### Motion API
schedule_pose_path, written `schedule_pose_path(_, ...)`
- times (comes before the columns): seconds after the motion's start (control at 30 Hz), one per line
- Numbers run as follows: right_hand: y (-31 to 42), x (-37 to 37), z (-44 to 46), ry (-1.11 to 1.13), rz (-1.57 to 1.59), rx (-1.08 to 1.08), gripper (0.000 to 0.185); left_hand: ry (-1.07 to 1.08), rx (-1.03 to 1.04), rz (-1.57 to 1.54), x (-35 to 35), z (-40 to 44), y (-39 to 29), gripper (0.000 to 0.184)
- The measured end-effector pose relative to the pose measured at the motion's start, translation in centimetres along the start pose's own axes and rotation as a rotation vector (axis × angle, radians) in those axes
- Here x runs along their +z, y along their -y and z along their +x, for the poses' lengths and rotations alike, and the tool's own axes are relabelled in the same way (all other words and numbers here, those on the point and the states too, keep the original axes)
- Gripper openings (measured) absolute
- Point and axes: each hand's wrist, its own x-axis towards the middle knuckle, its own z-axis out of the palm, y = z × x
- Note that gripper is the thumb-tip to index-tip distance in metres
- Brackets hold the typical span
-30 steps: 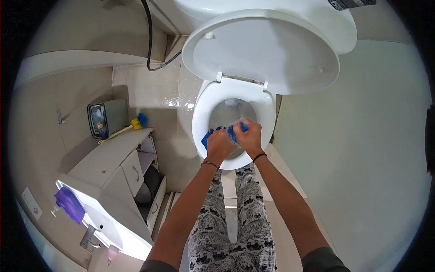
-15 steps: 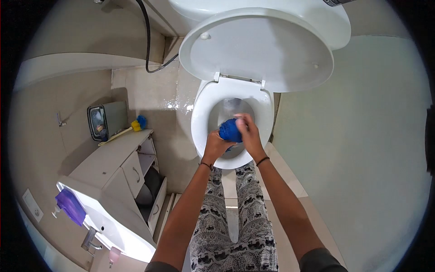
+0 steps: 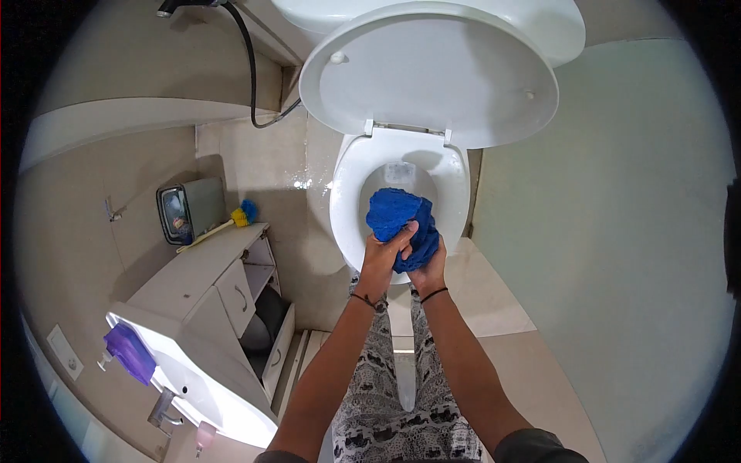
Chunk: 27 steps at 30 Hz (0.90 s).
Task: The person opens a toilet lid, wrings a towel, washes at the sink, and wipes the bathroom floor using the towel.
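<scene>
Here, your left hand (image 3: pixel 384 258) and your right hand (image 3: pixel 429 268) are both closed around a crumpled blue cloth (image 3: pixel 396 212), gripping it from two sides, and the left thumb lies across it. The cloth is above the toilet bowl (image 3: pixel 417 176), inside the outline of the white seat (image 3: pixel 346 201); whether it touches the bowl, you cannot tell from this view. Behind the seat, the lid (image 3: pixel 432 77) stands raised in front of the tank (image 3: pixel 567 35).

To your left, the floor (image 3: pixel 262 154) is of beige tiles, with bright, wet-looking spots near the toilet. A black hose (image 3: pixel 251 69) hangs in a curve by the wall. Further along this side you have a bin (image 3: pixel 202 204), a yellow and blue brush (image 3: pixel 241 216), a pale cabinet (image 3: pixel 181 274) and a white sink (image 3: pixel 212 393) with a metal tap (image 3: pixel 160 409) and a purple bottle (image 3: pixel 131 355). To your right, a broad greenish surface (image 3: pixel 617 193) fills the side.
</scene>
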Motion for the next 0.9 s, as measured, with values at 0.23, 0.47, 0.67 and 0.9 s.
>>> schedule_pose_path(0.23, -0.6, 2.9, -1.1, -0.18, -0.23, -0.084, 0.048, -0.387, 0.521, 0.619, -1.0, 0.3, 5.2, 0.038)
schedule_pose_path(0.47, -3.0, 2.8, -2.2, -0.186, -0.481, -0.095, 0.047, -0.394, 0.616, 0.592, -2.1, 0.7, 6.2, 0.051)
schedule_pose_path(0.67, -3.1, 4.4, -0.2, -0.413, -0.519, -0.1, 0.048, -0.453, 0.704, 0.451, -1.1, 1.3, 4.7, 0.039)
schedule_pose_path(0.9, -2.1, 3.2, 0.9, -0.277, -0.634, -0.113, 0.037, -0.447, 0.705, 0.476, -0.6, 1.3, 4.0, 0.038)
